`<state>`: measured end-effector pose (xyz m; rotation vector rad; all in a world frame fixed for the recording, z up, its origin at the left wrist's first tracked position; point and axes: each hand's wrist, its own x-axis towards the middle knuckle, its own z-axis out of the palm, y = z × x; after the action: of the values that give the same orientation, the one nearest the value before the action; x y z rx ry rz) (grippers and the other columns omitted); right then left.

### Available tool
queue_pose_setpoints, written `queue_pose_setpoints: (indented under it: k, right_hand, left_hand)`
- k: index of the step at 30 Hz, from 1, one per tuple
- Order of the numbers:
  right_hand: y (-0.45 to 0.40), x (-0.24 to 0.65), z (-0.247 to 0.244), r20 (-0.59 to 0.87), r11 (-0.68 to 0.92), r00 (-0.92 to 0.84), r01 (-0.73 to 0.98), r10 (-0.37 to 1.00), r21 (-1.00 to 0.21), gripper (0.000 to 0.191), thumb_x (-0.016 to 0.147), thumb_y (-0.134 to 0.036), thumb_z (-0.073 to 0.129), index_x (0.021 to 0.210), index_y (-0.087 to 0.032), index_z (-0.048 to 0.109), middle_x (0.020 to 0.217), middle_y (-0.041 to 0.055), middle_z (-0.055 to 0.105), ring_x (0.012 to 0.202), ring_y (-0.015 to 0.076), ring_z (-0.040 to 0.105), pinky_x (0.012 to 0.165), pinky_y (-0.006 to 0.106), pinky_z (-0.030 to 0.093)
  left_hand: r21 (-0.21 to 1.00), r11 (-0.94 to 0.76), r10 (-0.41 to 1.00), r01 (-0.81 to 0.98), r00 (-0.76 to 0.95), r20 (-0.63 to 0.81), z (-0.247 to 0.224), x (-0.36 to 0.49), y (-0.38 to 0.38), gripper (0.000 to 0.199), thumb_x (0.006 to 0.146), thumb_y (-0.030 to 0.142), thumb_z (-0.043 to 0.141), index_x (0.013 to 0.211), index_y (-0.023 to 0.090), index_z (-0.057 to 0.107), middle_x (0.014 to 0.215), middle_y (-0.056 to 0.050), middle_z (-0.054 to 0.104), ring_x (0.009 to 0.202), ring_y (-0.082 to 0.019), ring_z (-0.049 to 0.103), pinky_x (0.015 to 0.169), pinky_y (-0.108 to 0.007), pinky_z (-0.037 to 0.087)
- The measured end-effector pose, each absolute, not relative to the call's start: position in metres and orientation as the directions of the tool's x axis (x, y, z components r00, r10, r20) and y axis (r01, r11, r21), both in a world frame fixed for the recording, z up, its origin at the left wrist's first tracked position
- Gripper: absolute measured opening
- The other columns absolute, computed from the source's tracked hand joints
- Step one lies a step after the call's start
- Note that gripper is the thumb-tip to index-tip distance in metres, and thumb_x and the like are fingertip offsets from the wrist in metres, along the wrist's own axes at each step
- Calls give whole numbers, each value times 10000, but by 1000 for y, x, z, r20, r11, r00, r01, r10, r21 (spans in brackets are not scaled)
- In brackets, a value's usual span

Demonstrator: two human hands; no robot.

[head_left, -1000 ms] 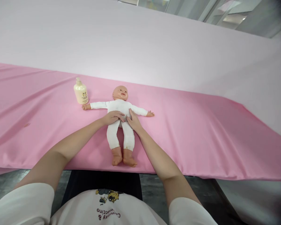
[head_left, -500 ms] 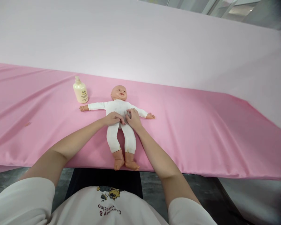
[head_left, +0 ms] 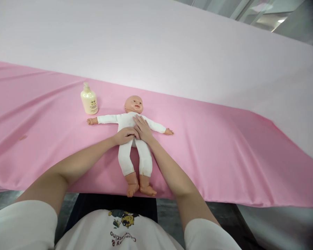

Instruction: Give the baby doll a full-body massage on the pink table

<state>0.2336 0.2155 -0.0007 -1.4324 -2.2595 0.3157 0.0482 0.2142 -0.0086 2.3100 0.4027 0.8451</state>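
A baby doll [head_left: 125,119] with a white cloth body lies on its back, arms spread to the sides and feet towards me. My right hand [head_left: 144,129] lies flat on the doll's torso, its fingers stretched out and pointing up towards the chest. Lower on the belly rests my left hand [head_left: 125,134], laid across from the side with its fingers extended and slightly bent. The fingertips of the left hand meet the right hand near the doll's middle. Neither hand grips anything.
A cream pump bottle [head_left: 89,100] stands left of the doll's head, close to its outstretched arm. Pink cloth [head_left: 211,149] covers the table, with folds at both sides. Behind it rises a white wall [head_left: 146,45].
My right hand has gone from bent fingers at the doll's side to lying flat on its torso, fingers straightened. The left hand stays on the belly. The view has tilted slightly.
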Motion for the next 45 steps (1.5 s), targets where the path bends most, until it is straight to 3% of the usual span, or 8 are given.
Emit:
queue_pose_setpoints:
  k: [6, 11, 19, 27, 31, 37, 42, 45]
  right_hand:
    - [199, 248, -27, 200, 325, -258, 804, 945, -498, 714, 1057, -482, 243, 1663, -106, 235, 1740, 137, 158, 1638, 299, 123, 1320, 589, 153]
    - [193, 252, -30, 254, 377, -285, 781, 924, -498, 715, 1050, -515, 300, 1616, -83, 368, 1689, 167, 311, 1613, 303, 234, 1331, 562, 201]
    - [184, 256, -13, 372, 569, -438, 706, 819, -422, 562, 1043, -393, 293, 1369, -167, 691, 1466, 91, 631, 1444, 238, 542, 1280, 488, 383]
    - [181, 255, -2, 313, 780, -718, 534, 622, -326, 521, 1001, -490, 386, 1348, -271, 707, 1479, 21, 628, 1515, 257, 449, 1328, 523, 250]
    - [184, 256, -9, 435, 783, -652, 498, 621, -372, 473, 1024, -458, 377, 1222, -257, 757, 1319, 61, 736, 1390, 245, 593, 1282, 519, 344]
    - [186, 258, -18, 667, 815, -469, 325, 579, -480, 340, 1043, -396, 459, 937, -255, 750, 1011, 78, 820, 1109, 253, 754, 1044, 498, 570]
    - [185, 259, -19, 623, 678, -270, 331, 734, -656, 464, 1064, -457, 423, 725, -251, 664, 831, 68, 793, 952, 251, 771, 926, 458, 606]
    - [187, 263, -20, 596, 591, -113, 368, 795, -718, 435, 1056, -508, 427, 823, -237, 674, 864, 81, 757, 925, 245, 739, 902, 442, 596]
  left_hand:
    - [600, -753, 614, 269, 614, 496, -16, 37, 227, 396, 1001, 367, 377, 1132, 217, 720, 1239, -110, 734, 1223, -240, 653, 1164, -440, 466]
    - [613, -648, 757, 452, 477, 447, -26, 33, 240, 577, 1015, 406, 362, 1501, 131, 508, 1623, -146, 451, 1547, -265, 375, 1327, -455, 254]
    - [602, -629, 769, 492, 508, 387, -32, 33, 240, 631, 1049, 444, 297, 1609, 162, 373, 1697, -111, 340, 1617, -263, 234, 1344, -478, 197]
    - [528, -727, 671, 439, 618, 411, -10, 34, 224, 632, 1057, 472, 244, 1623, 210, 350, 1718, -77, 294, 1635, -261, 157, 1333, -510, 145]
    - [533, -682, 710, 501, 627, 320, -5, 37, 223, 578, 1055, 399, 242, 1542, 213, 491, 1661, -57, 419, 1604, -244, 275, 1329, -497, 169]
    - [599, -533, 841, 598, 452, 297, -20, 36, 232, 622, 1040, 423, 304, 1602, 167, 383, 1709, -99, 308, 1621, -266, 218, 1331, -496, 196]
    - [652, -444, 894, 615, 352, 276, -33, 34, 242, 661, 1028, 443, 376, 1605, 119, 346, 1709, -167, 278, 1616, -306, 218, 1331, -537, 189]
    - [658, -486, 873, 575, 341, 347, -32, 33, 240, 596, 1024, 429, 407, 1538, 130, 452, 1673, -178, 362, 1600, -314, 275, 1316, -564, 234]
